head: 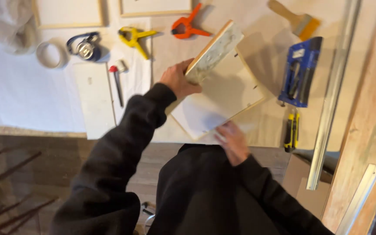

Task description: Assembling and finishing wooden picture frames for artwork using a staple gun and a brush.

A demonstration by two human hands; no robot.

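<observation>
Clearly risky at mid-frame: left hand (177, 80) closed around the lower end of a small wood-edged panel (214, 52), lifted and tilted, far corner reaching toward upper centre, only one end gripped. Could pivot out of that grip and knock into the larger flat panel (223, 102) lying beneath it at centre, denting an edge. Right hand (233, 141), blurred at lower centre, resting on the near edge of that flat panel with fingers mostly extended; hard to tell whether anything thin sits under the fingers. Near edge of the flat panel hanging over the table's (31, 95) front, so might tip toward the lap if that pressing hand lifts. Right of centre, a blue tool pack (301, 72) and a yellow-and-black utility knife (291, 130) lying close to the panel's right corner, liable to be swept off by a swing. Upper centre, an orange clamp (187, 26) and a yellow clamp (135, 37) just beyond the raised panel's tip, easily struck. Upper left, a tape roll (51, 54) well apart, no concern.
</observation>
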